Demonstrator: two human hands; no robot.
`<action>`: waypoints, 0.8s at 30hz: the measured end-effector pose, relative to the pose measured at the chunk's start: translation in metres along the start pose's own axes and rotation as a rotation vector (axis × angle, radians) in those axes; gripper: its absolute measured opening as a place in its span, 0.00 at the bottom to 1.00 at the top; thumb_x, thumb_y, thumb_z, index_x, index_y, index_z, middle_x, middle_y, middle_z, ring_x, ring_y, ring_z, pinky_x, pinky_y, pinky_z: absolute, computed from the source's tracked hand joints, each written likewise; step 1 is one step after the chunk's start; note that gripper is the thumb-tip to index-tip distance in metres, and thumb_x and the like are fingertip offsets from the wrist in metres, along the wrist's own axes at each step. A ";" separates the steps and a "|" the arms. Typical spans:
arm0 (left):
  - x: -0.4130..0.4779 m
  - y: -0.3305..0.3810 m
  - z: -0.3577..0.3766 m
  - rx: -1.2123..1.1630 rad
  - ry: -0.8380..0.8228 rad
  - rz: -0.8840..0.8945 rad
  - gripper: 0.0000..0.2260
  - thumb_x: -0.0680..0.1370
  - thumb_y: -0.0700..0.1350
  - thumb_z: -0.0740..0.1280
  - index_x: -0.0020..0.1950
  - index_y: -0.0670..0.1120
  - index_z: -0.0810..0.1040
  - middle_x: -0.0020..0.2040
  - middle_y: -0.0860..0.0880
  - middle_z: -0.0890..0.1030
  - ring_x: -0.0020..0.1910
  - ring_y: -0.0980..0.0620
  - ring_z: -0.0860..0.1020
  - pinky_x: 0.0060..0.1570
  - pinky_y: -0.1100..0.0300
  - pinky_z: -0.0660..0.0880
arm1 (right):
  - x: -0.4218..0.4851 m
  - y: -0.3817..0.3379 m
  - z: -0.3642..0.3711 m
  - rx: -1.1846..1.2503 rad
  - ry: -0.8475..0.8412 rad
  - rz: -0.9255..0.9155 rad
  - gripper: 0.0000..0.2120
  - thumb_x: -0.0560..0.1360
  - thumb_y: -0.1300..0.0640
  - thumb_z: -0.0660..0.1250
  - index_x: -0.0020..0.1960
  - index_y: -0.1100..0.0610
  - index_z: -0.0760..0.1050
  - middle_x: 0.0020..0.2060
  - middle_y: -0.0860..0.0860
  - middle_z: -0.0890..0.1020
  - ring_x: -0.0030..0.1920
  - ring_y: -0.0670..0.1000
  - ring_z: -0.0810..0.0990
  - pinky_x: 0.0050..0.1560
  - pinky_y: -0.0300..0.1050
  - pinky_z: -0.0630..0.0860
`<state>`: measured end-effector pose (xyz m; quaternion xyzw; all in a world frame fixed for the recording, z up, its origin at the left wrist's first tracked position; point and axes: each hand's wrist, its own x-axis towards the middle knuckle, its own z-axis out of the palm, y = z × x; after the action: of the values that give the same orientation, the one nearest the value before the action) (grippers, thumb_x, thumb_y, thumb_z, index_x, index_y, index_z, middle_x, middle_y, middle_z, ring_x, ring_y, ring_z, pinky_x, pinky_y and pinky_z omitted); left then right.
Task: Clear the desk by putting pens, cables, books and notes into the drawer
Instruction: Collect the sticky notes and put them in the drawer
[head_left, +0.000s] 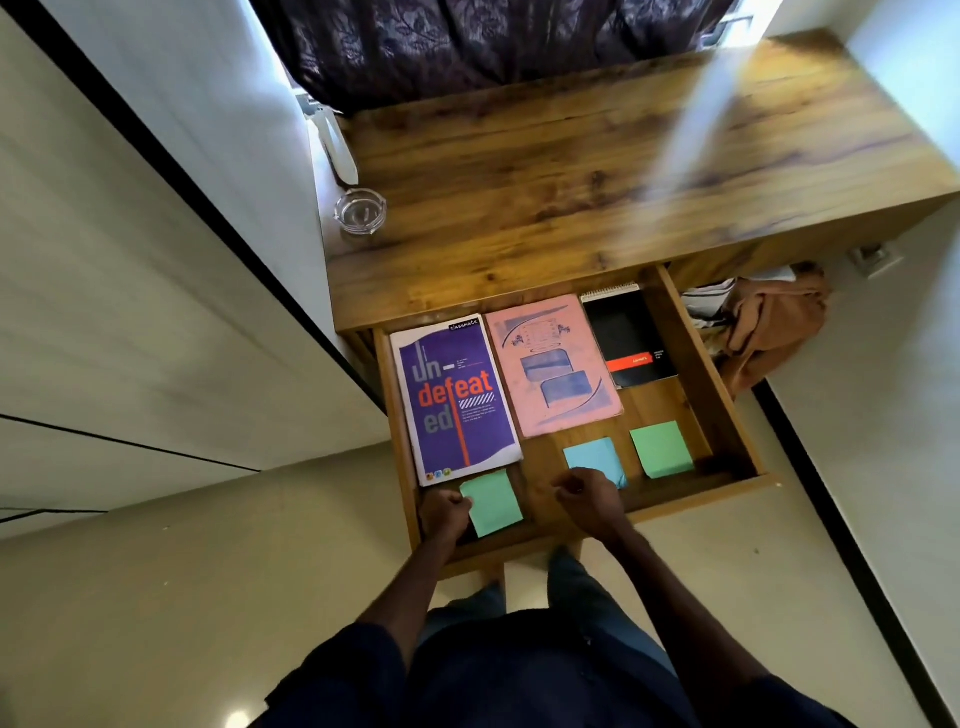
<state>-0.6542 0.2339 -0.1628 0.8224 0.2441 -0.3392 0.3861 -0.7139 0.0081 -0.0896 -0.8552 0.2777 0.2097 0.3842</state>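
Observation:
The wooden drawer (701, 358) stands pulled out below the desk top (571, 182). Inside lie a purple notebook (454, 400) at the left, a pink notebook (553, 364) in the middle and a black spiral notepad (628, 338) at the right. A blue sticky pad (595, 457) and a green sticky pad (662, 449) rest near the drawer's front. My left hand (444, 517) pinches the left edge of another green sticky pad (493, 501) at the front left. My right hand (589, 499) hovers with curled fingers just in front of the blue pad, holding nothing visible.
A glass ashtray (360, 210) and a white remote (337, 145) sit at the desk's left edge. A dark curtain (467, 47) hangs behind the desk. Brown clothing (774, 322) is piled to the right of the drawer. Pale floor surrounds my legs.

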 end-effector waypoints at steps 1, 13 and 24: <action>-0.003 0.002 -0.001 0.018 0.013 0.020 0.06 0.76 0.42 0.75 0.45 0.39 0.84 0.47 0.40 0.86 0.46 0.43 0.85 0.50 0.49 0.83 | -0.003 0.000 0.001 0.007 0.002 0.000 0.09 0.76 0.58 0.71 0.56 0.56 0.83 0.52 0.51 0.86 0.51 0.49 0.83 0.53 0.42 0.78; -0.063 0.028 -0.002 0.156 0.042 0.210 0.09 0.77 0.45 0.73 0.52 0.40 0.81 0.50 0.49 0.81 0.50 0.52 0.80 0.40 0.67 0.77 | -0.040 0.010 -0.015 0.209 0.087 -0.029 0.08 0.78 0.59 0.69 0.55 0.57 0.83 0.49 0.48 0.85 0.51 0.46 0.83 0.45 0.30 0.75; -0.155 0.059 0.061 -0.335 -0.362 0.037 0.13 0.82 0.50 0.67 0.52 0.41 0.85 0.48 0.45 0.87 0.38 0.51 0.82 0.34 0.62 0.78 | -0.073 0.059 -0.061 0.742 -0.088 0.233 0.11 0.80 0.55 0.67 0.54 0.63 0.82 0.46 0.61 0.86 0.43 0.57 0.86 0.44 0.49 0.81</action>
<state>-0.7386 0.1296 -0.0480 0.6769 0.2087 -0.4287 0.5607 -0.7977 -0.0484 -0.0422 -0.6112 0.4132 0.1737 0.6523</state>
